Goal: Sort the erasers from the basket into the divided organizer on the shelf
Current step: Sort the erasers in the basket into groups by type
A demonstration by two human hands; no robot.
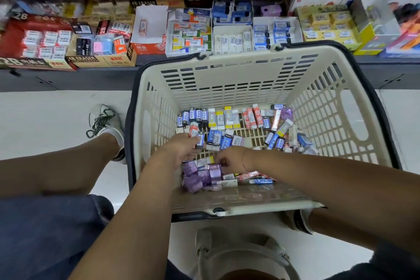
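My left hand [181,149] is curled round a few erasers [197,135], so I can carry many in one go. My right hand [234,157] reaches down to the purple erasers [204,176] low in the basket [227,75]; I cannot tell if it has pinched one. The basket sits mid-frame on the white floor [56,118]. The organizer [232,27] waits on the dark shelf [68,79] along the top.

Erasers [227,118] heaped in cream basket [227,75]; organizer [231,27] on shelf [68,75], part-filled.
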